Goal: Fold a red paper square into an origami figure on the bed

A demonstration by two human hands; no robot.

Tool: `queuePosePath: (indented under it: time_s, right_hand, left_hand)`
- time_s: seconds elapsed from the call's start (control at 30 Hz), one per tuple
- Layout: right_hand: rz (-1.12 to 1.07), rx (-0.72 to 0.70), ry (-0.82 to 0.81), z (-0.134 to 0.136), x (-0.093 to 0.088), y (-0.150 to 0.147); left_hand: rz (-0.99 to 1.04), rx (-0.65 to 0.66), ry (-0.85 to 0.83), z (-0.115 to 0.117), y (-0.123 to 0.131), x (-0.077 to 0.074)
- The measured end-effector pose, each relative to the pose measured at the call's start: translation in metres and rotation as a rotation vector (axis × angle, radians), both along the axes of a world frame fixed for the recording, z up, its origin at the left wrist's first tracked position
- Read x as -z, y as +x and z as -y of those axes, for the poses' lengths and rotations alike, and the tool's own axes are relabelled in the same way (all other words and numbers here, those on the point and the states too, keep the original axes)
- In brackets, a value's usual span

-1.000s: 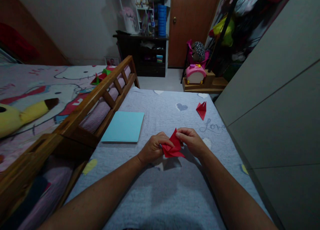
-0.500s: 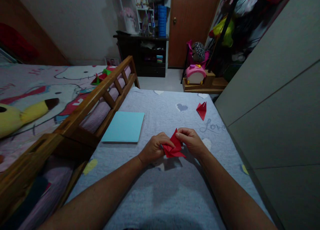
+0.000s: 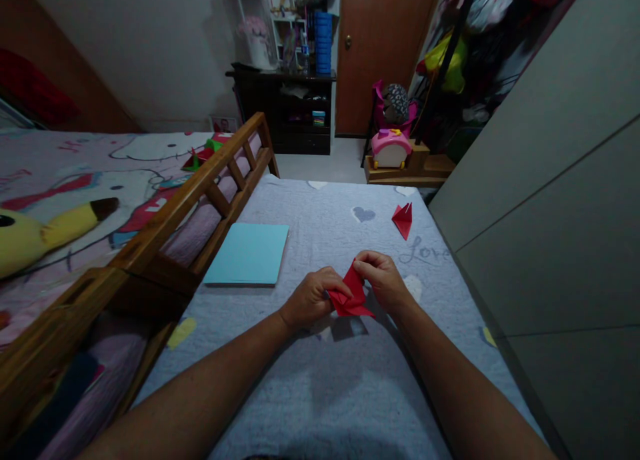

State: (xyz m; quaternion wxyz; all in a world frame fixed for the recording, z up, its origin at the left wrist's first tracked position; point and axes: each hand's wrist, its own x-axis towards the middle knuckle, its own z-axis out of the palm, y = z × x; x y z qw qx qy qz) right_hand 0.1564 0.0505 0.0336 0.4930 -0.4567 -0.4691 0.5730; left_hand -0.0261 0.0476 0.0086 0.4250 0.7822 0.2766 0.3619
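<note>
Red folded-paper piece (image 3: 356, 290), matte, sharp-creased: one pointed flap up at the top, a second point stuck out low right, layered folds by the left thumb; held over the pale blue printed bedsheet (image 3: 310, 213), shadow below it. Left hand (image 3: 313, 298) clamped on its left side, right hand (image 3: 383, 280) pinching the top tip. Second red folded-paper piece (image 3: 403, 221) lies beyond, near the sheet's right edge.

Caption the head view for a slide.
Left hand and right hand hold folded red paper over printed cloth; another folded piece lies beyond.
</note>
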Motion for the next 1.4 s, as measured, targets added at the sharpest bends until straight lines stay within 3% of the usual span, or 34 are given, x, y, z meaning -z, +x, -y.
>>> queuePosePath:
  time_s: [0.27, 0.33, 0.5, 0.6, 1.03, 1.4]
  right_hand:
    - [-0.125, 0.141, -0.017, -0.007, 0.002, 0.007]
    - [-0.141, 0.052, -0.065, -0.005, 0.001, 0.010]
    - [-0.031, -0.325, -0.116, 0.001, 0.001, 0.014]
    - [0.012, -0.398, -0.108, 0.002, 0.001, 0.016]
    - [0.160, -0.370, -0.076, 0.000, 0.007, 0.018]
    - [0.152, -0.281, -0.008, -0.003, 0.000, 0.017]
  left_hand:
    - [-0.014, 0.039, 0.074, 0.003, 0.002, -0.002]
    - [-0.015, 0.014, 0.076, 0.002, 0.001, -0.001]
    - [0.000, -0.095, 0.050, 0.001, -0.004, 0.003]
    - [0.010, -0.105, 0.039, 0.000, -0.006, 0.003]
    - [0.018, -0.082, -0.013, -0.001, -0.006, -0.003]
    - [-0.018, -0.032, 0.044, 0.004, -0.003, -0.003]
